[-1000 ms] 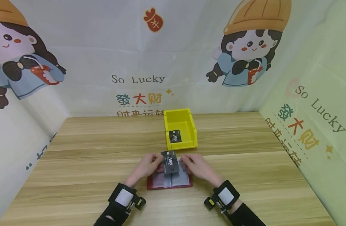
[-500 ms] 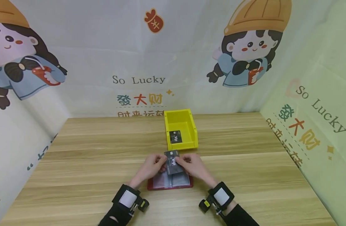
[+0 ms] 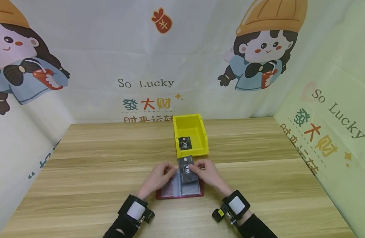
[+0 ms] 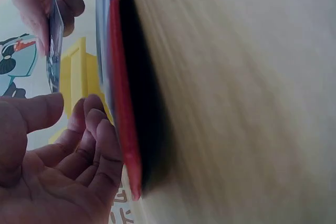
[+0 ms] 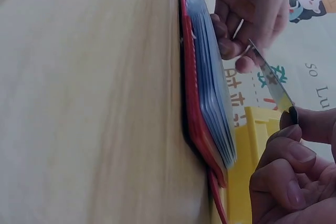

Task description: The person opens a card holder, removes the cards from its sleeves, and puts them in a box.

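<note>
In the head view my right hand pinches a dark grey VIP card between thumb and fingers, above the right page of an open card holder. The holder has a red cover and clear plastic sleeves. My left hand is at the holder's left page, its fingertips short of the card. The left wrist view shows the left thumb apart from the fingers, with nothing between them. Seen edge-on in the right wrist view, the card tilts over the stacked sleeves.
Just beyond the holder stands a yellow bin, with another black VIP card lying in its near left part. The wooden table meets a printed backdrop at the back.
The right hand has taken hold of the card, which the left hand held, and the left has let go. The card has shifted right, over the right page.
</note>
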{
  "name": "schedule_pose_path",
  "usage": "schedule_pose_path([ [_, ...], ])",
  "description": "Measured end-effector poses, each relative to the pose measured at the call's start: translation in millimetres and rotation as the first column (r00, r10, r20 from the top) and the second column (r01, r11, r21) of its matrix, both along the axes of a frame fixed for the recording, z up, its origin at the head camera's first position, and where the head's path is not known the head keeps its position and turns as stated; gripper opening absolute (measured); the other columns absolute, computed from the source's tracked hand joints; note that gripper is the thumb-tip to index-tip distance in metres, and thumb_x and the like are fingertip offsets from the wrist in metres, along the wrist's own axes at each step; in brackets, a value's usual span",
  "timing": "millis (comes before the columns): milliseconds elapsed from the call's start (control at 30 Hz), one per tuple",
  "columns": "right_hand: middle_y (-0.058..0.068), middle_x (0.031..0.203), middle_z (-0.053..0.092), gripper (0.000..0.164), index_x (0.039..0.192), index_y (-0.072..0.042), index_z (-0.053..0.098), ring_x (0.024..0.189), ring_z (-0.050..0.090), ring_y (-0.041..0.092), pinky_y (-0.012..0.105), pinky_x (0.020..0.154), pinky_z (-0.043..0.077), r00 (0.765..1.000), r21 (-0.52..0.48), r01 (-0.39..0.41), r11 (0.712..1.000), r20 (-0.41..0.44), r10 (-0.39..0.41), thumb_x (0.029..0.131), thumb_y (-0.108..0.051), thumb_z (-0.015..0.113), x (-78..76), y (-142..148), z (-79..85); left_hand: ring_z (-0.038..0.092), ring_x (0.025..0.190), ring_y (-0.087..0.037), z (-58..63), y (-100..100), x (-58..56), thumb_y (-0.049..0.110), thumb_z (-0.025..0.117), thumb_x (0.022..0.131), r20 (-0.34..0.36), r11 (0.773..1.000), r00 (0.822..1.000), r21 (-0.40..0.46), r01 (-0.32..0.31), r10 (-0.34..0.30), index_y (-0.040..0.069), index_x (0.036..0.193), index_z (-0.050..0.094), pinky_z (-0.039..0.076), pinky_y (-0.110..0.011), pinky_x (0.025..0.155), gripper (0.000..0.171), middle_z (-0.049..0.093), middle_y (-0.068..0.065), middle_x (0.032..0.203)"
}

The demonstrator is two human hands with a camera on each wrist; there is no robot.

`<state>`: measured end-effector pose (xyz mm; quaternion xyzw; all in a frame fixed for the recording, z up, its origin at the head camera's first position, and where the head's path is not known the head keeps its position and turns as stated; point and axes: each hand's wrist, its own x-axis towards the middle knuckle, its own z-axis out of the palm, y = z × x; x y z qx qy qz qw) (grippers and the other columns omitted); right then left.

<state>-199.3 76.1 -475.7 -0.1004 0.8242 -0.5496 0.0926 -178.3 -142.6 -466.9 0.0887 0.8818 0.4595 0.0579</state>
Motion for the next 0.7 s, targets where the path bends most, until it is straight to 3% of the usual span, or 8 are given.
schedule_pose_path([
  [133, -0.002, 0.073, 0.056, 0.025, 0.086, 0.004, 0.068, 0.065, 0.050, 0.010, 0.023, 0.058, 0.040, 1.000, 0.020, 0.031, 0.999, -0.004, -0.031, 0.103, -0.015, 0.067, -2.8, 5, 5.8, 0.053, 0.073, -0.012, -2.2, -3, -0.6, 0.009, 0.068, 0.099, -0.006, 0.997, 0.997, -0.027, 0.071, -0.071, -0.006, 0.115, 0.070, 0.042, -0.023, 0.064, 0.022, 0.065, -0.007, 0.085],
  [333, 0.006, 0.074, 0.063, 0.025, 0.087, 0.003, 0.068, 0.067, 0.050, 0.012, 0.024, 0.060, 0.038, 0.994, 0.106, 0.070, 0.992, -0.095, -0.060, 0.104, -0.015, 0.065, -13.3, 11, 16.9, 0.049, 0.072, -0.014, -3.0, -6, -3.9, 0.015, 0.082, 0.091, 0.055, 0.983, 0.983, -0.044, 0.177, -0.174, -0.008, 0.137, 0.060, 0.039, -0.023, 0.062, 0.056, 0.058, -0.006, 0.083],
  [533, 0.015, 0.089, 0.070, 0.027, 0.096, 0.004, 0.069, 0.075, 0.055, 0.018, 0.026, 0.065, 0.042, 0.988, 0.171, 0.105, 0.980, -0.129, -0.084, 0.107, -0.020, 0.062, -24.4, 11, 32.1, 0.047, 0.078, -0.016, -1.7, 0, -2.3, 0.015, 0.089, 0.084, 0.064, 0.976, 0.981, -0.102, 0.191, -0.185, -0.008, 0.140, 0.058, 0.036, -0.024, 0.066, 0.067, 0.052, -0.006, 0.086],
  [700, 0.007, 0.077, 0.056, 0.030, 0.096, 0.003, 0.067, 0.067, 0.048, 0.017, 0.026, 0.059, 0.036, 0.986, 0.205, 0.101, 0.973, -0.149, -0.071, 0.108, -0.023, 0.060, -39.3, 10, 44.5, 0.047, 0.081, -0.018, -2.4, 4, -1.5, 0.014, 0.090, 0.083, 0.065, 0.976, 0.985, -0.141, 0.169, -0.161, -0.006, 0.139, 0.059, 0.035, -0.026, 0.069, 0.067, 0.051, -0.006, 0.088],
])
